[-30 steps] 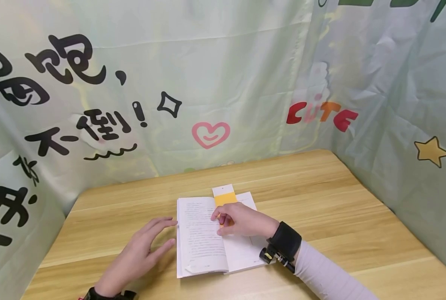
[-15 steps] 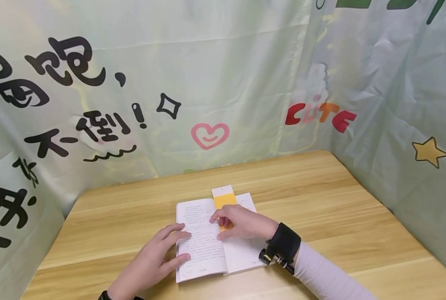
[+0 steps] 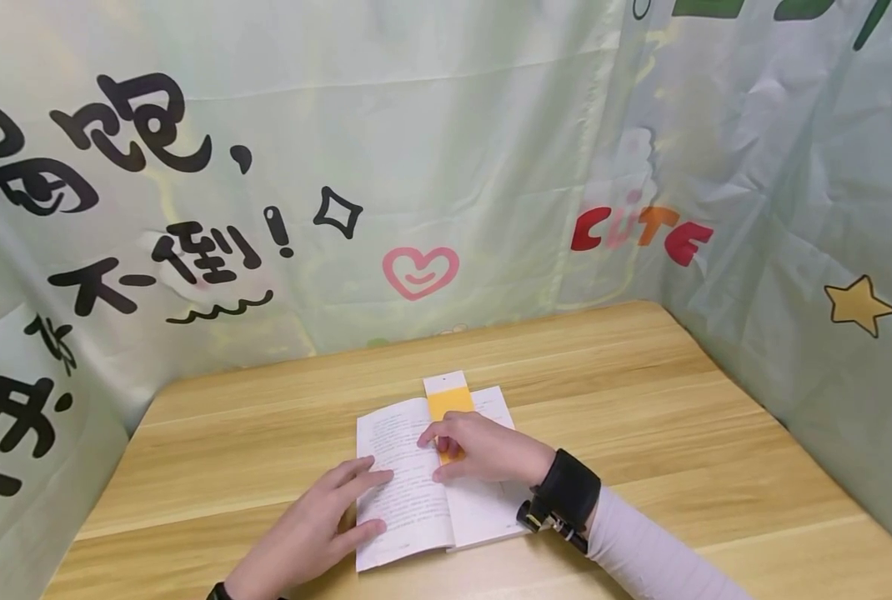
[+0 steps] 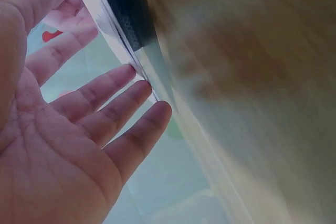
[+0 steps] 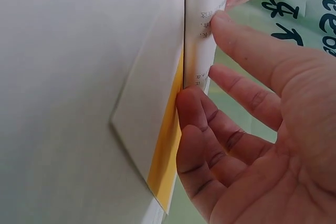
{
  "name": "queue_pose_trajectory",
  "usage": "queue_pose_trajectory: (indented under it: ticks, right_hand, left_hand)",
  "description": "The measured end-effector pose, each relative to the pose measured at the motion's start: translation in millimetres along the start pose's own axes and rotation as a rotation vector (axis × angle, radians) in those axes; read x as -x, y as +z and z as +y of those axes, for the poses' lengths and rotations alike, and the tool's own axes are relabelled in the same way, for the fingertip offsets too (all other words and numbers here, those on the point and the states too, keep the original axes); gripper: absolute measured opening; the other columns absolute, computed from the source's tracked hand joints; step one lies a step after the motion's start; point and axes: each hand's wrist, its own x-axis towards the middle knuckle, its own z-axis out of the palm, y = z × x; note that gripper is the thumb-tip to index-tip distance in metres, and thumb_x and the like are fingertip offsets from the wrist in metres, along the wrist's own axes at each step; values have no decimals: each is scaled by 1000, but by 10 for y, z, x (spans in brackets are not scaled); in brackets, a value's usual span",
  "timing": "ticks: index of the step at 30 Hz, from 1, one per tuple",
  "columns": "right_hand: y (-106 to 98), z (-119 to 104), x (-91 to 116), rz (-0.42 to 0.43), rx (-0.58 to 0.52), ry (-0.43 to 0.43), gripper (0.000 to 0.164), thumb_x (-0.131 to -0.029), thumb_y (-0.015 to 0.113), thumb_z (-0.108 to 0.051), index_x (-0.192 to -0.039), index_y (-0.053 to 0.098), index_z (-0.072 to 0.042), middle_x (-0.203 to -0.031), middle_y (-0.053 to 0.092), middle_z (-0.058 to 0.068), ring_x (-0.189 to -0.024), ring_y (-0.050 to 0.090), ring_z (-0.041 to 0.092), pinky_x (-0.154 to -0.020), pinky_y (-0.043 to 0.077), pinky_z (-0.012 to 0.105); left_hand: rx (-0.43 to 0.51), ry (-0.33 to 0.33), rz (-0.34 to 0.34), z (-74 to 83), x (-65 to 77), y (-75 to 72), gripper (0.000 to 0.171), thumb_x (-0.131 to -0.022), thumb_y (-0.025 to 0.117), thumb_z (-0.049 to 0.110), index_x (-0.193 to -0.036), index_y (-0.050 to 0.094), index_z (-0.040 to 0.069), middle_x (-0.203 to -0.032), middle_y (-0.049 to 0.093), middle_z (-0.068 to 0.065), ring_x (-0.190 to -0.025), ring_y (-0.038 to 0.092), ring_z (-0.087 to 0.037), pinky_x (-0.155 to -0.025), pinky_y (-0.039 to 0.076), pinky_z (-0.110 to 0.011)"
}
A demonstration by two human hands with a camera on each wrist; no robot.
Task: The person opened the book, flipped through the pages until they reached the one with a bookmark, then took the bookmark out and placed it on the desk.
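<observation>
An open book (image 3: pixel 404 508) with printed pages lies on the table. Along its gutter is a flat white-and-yellow bookmark (image 3: pixel 449 402), whose top sticks out past the book's upper edge. My left hand (image 3: pixel 314 527) reaches over the left page's outer edge; its fingers (image 4: pixel 139 140) look nearly straight in the left wrist view. My right hand (image 3: pixel 491 447) rests over the gutter and the lower part of the bookmark. Seen from the right wrist, two of its fingertips touch the left page, while the other fingers (image 5: pixel 191 153) bend loosely beside the bookmark's yellow strip.
A wooden table (image 3: pixel 679 417) bears the book. Behind it and on both sides hangs a pale green cloth (image 3: pixel 483 150) printed with writing, a pink heart and a star.
My left hand has moved right, from beside the book onto the left page. The left side's outer edge has shifted slightly right. My right hand stays nearly in place.
</observation>
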Motion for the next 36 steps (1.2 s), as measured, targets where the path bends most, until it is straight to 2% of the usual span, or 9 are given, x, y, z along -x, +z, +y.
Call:
queue_pose_trajectory:
  ticks: [5,10,15,28,36]
  right_hand:
    - [1,-4,13,2,7,11,39,-82,77,-26,-116,66,-12,-87,58,-1,-77,54,11,-69,43,17]
    - [16,-17,24,7,21,23,39,-82,77,-27,-117,66,-13,-88,57,-1,-78,54,12,-70,43,17]
    - [16,-60,34,13,38,34,40,-83,76,-28,-119,66,-12,-90,57,-2,-80,54,12,-71,43,17]
    - [33,-67,26,28,71,11,42,-83,76,-30,-119,67,-11,-92,58,-4,-82,54,10,-73,43,15]
    - [49,-94,-19,30,59,4,40,-81,77,-27,-116,67,-9,-90,57,-3,-81,54,10,-73,43,15]
  left_hand:
    - [-11,-31,-65,11,-5,10,55,-91,61,49,-140,52,26,-142,44,-11,-125,44,-27,-93,45,-45]
    - [-12,-52,-112,19,-4,23,57,-93,57,50,-142,51,21,-144,42,-14,-126,44,-30,-94,43,-46]
    - [-10,-49,-113,25,14,35,59,-92,59,49,-142,52,17,-144,41,-16,-126,43,-31,-94,43,-47]
    - [-35,-67,-168,52,14,31,67,-91,56,55,-145,48,17,-146,39,-14,-128,41,-28,-95,43,-46]
    - [-39,-70,-154,33,49,37,69,-88,63,51,-145,48,16,-147,38,-15,-129,41,-29,-94,44,-45]
